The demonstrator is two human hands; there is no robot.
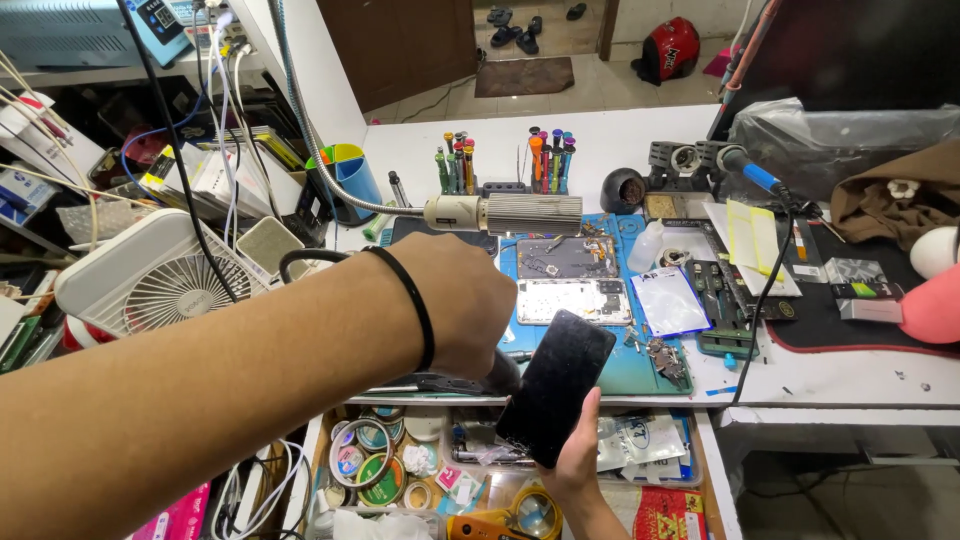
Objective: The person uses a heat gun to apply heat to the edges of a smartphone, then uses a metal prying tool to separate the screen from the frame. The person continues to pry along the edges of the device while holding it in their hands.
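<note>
Head view: right hand (575, 470) grips black phone (556, 386), fingers wrapped round bottom edge, held tilted above open drawer (700, 470). Left hand (465, 300) closed round dark tool (470, 380), just beside phone. Opened phone parts (575, 300) on blue mat (630, 365) on bench (850, 375).

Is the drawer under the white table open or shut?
Open: the drawer is pulled out, and tape rolls and small packets show inside it.

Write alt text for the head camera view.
A person's right hand holds a flat black smartphone over a cluttered repair bench, while the left hand, fist-like, grips a dark tool beside it. An opened phone lies on a blue mat.
</note>
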